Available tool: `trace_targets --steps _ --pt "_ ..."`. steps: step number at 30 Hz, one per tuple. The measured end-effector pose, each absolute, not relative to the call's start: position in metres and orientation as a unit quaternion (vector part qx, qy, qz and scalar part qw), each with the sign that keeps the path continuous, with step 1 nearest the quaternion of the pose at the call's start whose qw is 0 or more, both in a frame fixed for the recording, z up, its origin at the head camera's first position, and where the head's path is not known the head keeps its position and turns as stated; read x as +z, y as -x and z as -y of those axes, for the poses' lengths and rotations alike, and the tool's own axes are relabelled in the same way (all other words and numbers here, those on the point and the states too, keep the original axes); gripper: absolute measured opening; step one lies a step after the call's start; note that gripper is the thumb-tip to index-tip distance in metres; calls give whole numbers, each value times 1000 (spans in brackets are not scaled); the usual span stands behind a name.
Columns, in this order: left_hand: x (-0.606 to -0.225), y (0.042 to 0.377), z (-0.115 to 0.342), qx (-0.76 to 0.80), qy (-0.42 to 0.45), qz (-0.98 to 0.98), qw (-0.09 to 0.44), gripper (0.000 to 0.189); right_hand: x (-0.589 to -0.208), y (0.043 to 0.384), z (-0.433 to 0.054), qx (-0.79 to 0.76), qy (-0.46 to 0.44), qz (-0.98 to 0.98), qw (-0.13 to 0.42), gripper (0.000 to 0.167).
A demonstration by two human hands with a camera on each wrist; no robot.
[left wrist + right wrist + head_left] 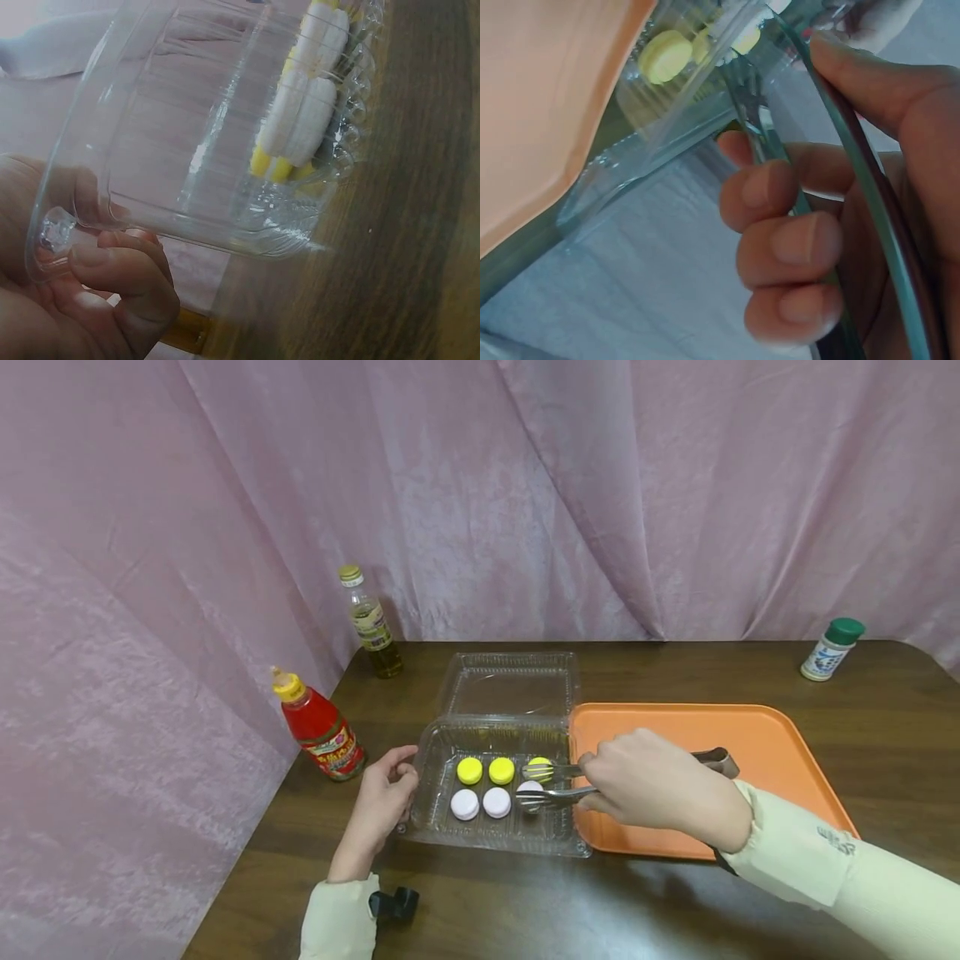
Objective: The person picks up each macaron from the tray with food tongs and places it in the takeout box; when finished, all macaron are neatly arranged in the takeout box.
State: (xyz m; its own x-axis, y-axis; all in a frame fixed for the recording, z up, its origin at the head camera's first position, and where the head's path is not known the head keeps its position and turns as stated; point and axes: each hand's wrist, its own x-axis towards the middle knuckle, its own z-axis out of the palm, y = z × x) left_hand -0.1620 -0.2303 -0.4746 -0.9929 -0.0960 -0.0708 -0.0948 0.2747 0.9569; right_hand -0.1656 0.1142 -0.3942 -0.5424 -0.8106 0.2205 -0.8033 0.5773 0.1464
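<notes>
A clear plastic box (pixel 429 785) lies with its lid (pixel 510 689) folded back. Inside are three yellow macarons (pixel 469 770) in a back row and three white ones (pixel 465 804) in front. My left hand (pixel 385 795) holds the box's left rim, its thumb and fingers bent about the corner in the left wrist view. In my right hand (pixel 652 781) are metal tongs (pixel 855 146). Their jaws stand apart over the right end of the box, around the rightmost white macaron (pixel 529 787); whether they squeeze it I cannot tell. The upper tip overlaps the rightmost yellow macaron (pixel 539 764).
An orange tray (pixel 720 727) sits against the box's right side, under my right hand. On the left stand a red sauce bottle (pixel 324 732) and an oil bottle (pixel 372 631). A green-capped shaker (pixel 831 650) is at the back right. Pink curtains (pixel 480 502) hang behind the table.
</notes>
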Motion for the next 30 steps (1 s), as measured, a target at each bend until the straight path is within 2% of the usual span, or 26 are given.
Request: trace_targets --steps 6,12,19,23,30 --pt "-473 163 230 -599 -57 799 3 45 -395 165 -102 -28 -455 880 131 55" --pt "-473 161 229 -601 -55 797 3 43 -396 163 -98 -37 -449 884 122 56" --pt "-476 161 231 -602 -58 796 2 44 -395 163 -99 -26 -455 879 137 50" --pt "-476 162 232 -605 -59 794 1 44 -391 162 -102 -10 -444 888 117 50" --pt "-476 161 231 -600 -61 798 2 44 -387 157 -113 9 -404 909 104 39"
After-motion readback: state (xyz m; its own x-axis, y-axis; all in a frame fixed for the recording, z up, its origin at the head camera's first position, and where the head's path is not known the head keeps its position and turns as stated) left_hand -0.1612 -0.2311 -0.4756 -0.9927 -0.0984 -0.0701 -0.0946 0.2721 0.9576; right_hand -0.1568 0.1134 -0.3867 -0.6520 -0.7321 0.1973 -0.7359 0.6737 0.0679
